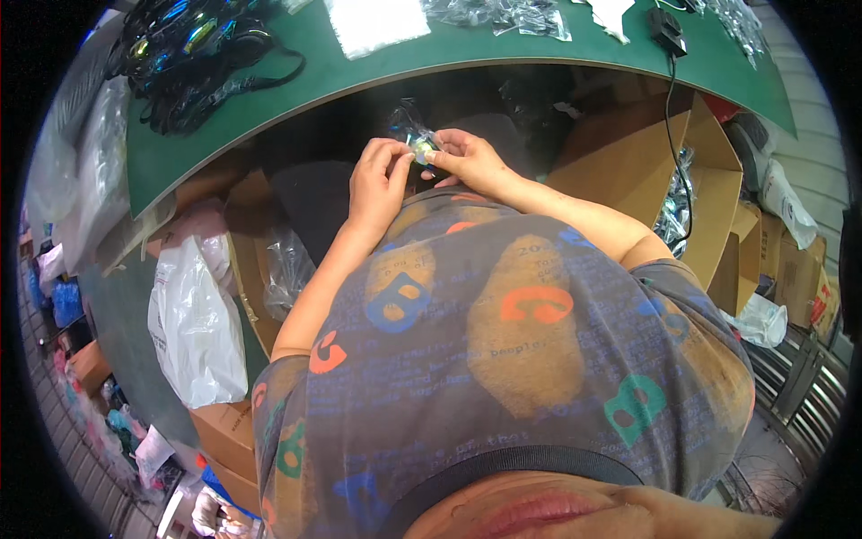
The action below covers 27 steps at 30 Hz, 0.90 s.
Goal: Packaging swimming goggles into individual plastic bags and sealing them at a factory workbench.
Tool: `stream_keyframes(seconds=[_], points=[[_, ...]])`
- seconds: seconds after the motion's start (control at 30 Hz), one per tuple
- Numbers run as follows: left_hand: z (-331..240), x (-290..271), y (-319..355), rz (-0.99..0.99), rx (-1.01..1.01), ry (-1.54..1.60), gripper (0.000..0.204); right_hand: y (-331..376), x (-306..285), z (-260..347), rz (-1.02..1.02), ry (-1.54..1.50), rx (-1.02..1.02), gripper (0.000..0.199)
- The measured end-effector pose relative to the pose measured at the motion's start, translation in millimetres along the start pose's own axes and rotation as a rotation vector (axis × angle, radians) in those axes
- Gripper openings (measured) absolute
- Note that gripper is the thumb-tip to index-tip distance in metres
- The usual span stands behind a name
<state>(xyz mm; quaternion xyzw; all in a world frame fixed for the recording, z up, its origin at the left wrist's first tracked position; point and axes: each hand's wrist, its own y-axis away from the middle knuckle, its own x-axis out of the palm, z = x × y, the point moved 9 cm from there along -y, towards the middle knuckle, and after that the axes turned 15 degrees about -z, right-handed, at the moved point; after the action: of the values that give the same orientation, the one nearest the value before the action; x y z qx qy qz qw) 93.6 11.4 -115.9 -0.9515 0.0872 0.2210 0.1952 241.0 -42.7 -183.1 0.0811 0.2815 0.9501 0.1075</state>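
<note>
Beside a green surface piled at left with iridescent-lensed black goggles, a person's left grip and right grip both pinch a shiny plastic-wrapped item just in front of a printed gray shirt.

A green table spans the top, with pale lined panelling and slatted metal furniture at right.
</note>
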Motion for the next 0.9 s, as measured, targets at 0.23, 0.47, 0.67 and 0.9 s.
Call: stream_keyframes(seconds=[0.23,0.47,0.67,0.9], points=[[-11.7,7.2,3.8,0.111,0.099,0.025,0.008,-22.5,0.2,-11.4,-0.085,-0.041,-0.05,0.029],[28.0,6.0,10.1,-0.001,-0.132,0.019,0.012,-35.6,21.0,-11.6,-0.219,-0.038,-0.013,0.025],[20.5,16.4,3.8,0.085,-0.062,-0.103,0.02,-43.0,10.8,-19.8,-0.306,-0.073,-0.055,0.027],[30.5,29.7,3.2,0.086,-0.05,0.004,0.019,-1.6,3.7,22.5,-0.193,0.286,-0.054,0.016]])
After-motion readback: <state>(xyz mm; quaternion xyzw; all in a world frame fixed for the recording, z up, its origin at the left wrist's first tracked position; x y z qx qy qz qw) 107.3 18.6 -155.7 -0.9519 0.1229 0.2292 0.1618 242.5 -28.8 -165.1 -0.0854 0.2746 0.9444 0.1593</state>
